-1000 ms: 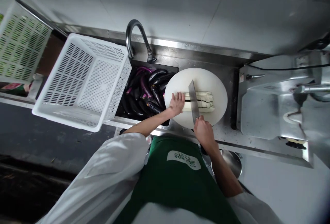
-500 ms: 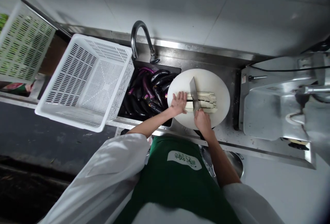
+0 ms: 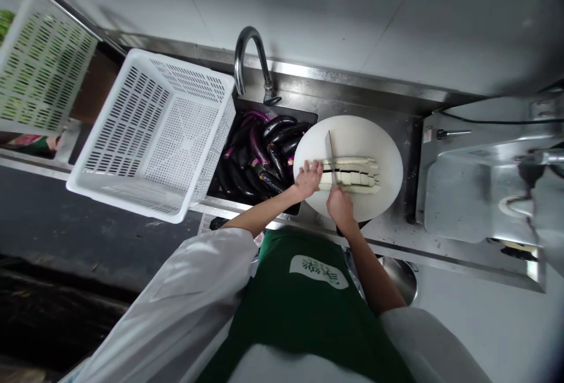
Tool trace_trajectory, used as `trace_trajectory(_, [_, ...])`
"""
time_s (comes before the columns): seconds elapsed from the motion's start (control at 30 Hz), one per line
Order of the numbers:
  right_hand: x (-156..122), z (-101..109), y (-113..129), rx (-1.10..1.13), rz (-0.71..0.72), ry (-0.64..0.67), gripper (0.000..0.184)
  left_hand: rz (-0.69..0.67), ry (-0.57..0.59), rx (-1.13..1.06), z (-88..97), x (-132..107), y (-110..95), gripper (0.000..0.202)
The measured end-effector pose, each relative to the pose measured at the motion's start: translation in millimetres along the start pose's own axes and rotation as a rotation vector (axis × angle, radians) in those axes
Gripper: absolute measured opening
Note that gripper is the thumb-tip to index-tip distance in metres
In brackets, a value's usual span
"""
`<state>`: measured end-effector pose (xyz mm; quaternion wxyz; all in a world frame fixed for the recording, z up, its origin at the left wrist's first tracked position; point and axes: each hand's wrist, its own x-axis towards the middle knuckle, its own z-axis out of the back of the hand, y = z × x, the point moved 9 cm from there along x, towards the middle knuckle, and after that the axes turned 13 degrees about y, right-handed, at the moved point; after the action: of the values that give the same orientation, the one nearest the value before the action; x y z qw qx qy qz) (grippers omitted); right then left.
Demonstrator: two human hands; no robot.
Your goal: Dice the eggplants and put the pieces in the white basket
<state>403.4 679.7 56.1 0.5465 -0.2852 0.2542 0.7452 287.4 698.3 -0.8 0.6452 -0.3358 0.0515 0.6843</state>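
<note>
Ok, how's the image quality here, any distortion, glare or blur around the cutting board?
Head view: strong wide-angle bend, the counter edge curves and the white basket looks stretched; light is even, shadows soft; mild glare on the faucet and the steel machine at right; the knife and cutting board are fairly sharp at centre; the lower right corner darkens and blurs.

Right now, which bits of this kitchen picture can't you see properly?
Head view only:
- Handle of the knife: wrapped inside the right hand.
- Left ends of the pale strips: under the left hand.
- Left side of the sink: covered by the white basket.
- metal bowl: partly behind the right forearm.
- slotted crate: cut off by the left edge.
</note>
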Motion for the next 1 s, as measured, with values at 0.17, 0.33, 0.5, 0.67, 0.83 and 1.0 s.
trace_trajectory(0.17, [14.7,3.5,-3.3,0.011,0.007,-0.042,0.034,-0.109,-0.029,-0.21,3.3,-4.0,11.7,0.115])
trace_trajectory(0.33, [-21.7,25.7,-9.2,0.005,-0.015,-0.151,0.035,-0.277,-0.517,-0.737,24.9,-38.3,45.5,0.076])
trace_trajectory(0.5, [-57.2,26.0,9.6,-0.021,-0.014,-0.159,0.033,-0.188,-0.719,-0.924,4.1,-45.5,56.7,0.068])
trace_trajectory(0.67, [-58.6,11.9,21.9,-0.031,-0.051,-0.067,0.032,-0.138,-0.687,-0.965,-5.0,-32.1,41.0,0.067])
trace_trajectory(0.83, [-53.4,2.4,21.5,-0.033,-0.081,-0.02,0.032,-0.154,-0.699,-0.954,-5.6,-28.2,32.6,0.062])
trace_trajectory(1.0, [-54.9,1.1,19.3,-0.028,-0.086,0.004,0.032,-0.135,-0.731,-0.943,-7.3,-27.5,31.9,0.058])
